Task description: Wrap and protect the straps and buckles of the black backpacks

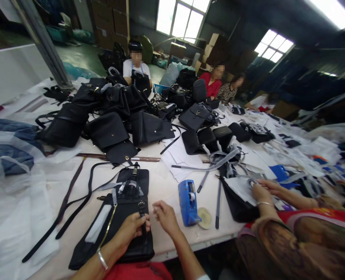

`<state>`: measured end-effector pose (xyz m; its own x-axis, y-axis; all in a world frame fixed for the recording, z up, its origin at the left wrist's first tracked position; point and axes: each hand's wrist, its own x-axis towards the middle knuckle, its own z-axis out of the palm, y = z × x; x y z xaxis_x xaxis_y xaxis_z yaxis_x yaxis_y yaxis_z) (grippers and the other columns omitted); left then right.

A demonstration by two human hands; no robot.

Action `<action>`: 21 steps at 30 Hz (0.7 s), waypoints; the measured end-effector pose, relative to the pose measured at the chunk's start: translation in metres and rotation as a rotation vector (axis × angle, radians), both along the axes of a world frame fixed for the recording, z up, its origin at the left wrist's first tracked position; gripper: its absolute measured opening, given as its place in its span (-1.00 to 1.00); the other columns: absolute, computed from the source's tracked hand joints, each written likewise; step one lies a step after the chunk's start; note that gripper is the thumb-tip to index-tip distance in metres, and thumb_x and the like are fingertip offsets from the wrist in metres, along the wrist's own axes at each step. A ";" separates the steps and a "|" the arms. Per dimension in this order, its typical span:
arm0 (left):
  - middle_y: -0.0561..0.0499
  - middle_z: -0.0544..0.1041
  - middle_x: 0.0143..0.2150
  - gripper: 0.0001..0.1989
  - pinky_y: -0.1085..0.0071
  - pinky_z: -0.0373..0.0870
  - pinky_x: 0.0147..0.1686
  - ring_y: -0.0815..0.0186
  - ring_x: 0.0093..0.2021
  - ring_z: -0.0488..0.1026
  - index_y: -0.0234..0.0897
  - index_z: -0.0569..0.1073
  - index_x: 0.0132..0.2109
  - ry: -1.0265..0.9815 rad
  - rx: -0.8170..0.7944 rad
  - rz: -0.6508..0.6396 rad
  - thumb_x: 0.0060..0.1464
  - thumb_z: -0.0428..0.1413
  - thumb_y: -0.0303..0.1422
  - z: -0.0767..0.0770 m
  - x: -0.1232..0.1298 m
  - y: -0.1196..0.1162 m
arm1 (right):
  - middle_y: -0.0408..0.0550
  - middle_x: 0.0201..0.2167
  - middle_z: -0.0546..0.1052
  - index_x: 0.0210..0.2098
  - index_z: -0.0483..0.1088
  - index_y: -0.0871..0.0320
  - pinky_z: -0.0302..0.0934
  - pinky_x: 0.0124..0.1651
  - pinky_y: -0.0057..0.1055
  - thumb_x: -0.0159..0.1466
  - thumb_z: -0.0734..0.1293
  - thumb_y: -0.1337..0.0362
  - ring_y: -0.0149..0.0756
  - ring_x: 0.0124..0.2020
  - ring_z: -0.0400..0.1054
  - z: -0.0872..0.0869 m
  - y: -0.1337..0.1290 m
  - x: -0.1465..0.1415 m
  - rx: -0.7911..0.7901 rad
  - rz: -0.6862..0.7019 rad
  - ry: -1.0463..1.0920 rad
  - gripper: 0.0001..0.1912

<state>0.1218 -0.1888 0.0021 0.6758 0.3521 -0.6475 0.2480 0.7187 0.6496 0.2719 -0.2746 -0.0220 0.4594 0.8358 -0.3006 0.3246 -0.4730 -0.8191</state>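
A black bag (122,229) with a gold zipper lies on the table in front of me, its flap (141,181) folded away from me. My left hand (136,229) is closed on a black strap (142,212) with a buckle, on the bag's right part. Just right of the bag, my right hand (165,216) hovers with its fingers curled together; whatever it may hold is too small to make out. Long loose straps (89,192) trail over the table to the left. White padding (98,224) lies on the bag.
A blue tape dispenser (187,204) stands right of my right hand, beside a tape roll (204,217). Many black bags (108,134) are heaped across the table. At right, a co-worker's hands (263,194) handle another bag (236,202). Several people sit beyond.
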 end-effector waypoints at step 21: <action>-0.04 0.56 -0.25 -0.70 0.41 0.32 -0.22 0.24 -0.21 0.45 -0.28 0.47 -0.13 -0.033 0.273 0.059 0.07 0.15 -0.17 0.021 0.028 0.008 | 0.02 -0.23 0.47 -0.07 0.25 0.20 0.23 -0.09 -0.33 0.08 0.30 0.37 -0.18 -0.18 0.40 -0.050 -0.041 0.078 -0.128 -0.002 -0.202 -0.61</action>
<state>0.1501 -0.1810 0.0236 0.6680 0.5502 -0.5010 0.1863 0.5282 0.8284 0.3499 -0.3154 -0.0724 0.5226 0.7960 -0.3055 0.4747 -0.5693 -0.6712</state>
